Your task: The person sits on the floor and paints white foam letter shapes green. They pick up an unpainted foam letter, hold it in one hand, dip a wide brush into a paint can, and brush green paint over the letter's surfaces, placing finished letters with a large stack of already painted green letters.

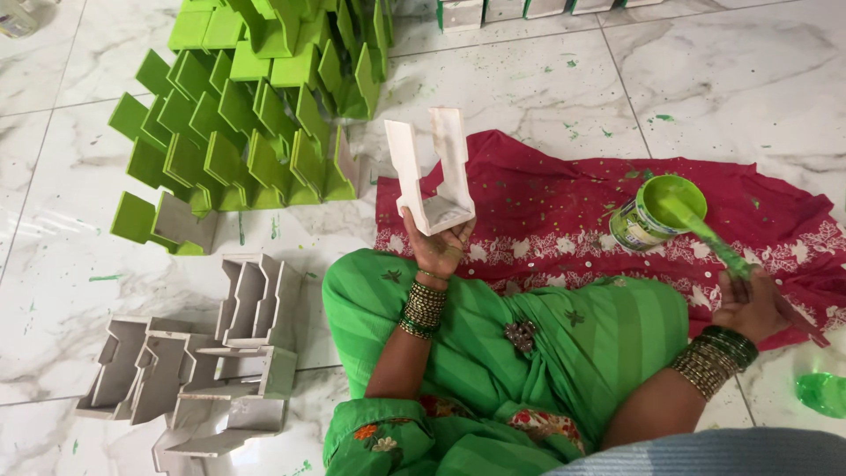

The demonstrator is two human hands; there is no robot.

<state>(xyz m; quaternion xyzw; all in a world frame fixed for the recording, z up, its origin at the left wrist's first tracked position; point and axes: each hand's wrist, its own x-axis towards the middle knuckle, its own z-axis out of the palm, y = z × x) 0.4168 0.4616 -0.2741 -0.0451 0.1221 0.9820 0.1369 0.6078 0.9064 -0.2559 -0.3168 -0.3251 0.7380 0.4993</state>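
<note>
1. Far left to centre: rows of green painted pieces (238, 132), stepped U shapes, packed close on the white marble floor (546, 88). One piece (163, 225) at the near left end of the rows is half grey, half green.
2. Near left: cluster of unpainted white pieces (203, 361), same shape, lying on their sides and touching each other.
3. Centre: left hand (438, 249) holds one white unpainted piece (432, 172) upright by its base, prongs pointing far. Fingers wrap under the base, thumb on its left side. Bangles (424, 308) on the wrist.
4. Person sits on the floor in a green garment (529, 344), lap between the two arms.
5. Behind the lap: red patterned cloth (546, 203) spread on the floor, green specks on it.
6. Right of centre on the cloth: open paint tin (656, 216) with green inside, tilted toward the person.
7. Right: right hand (749, 304) closed around a brush handle. Green-coated brush (705, 231) has its head at the tin's mouth. Exact finger positions: cannot tell, blurred.
8. Near right: green paint blot (821, 392) on the floor.
9. Far top: more white pieces (511, 11) in a row.
</note>
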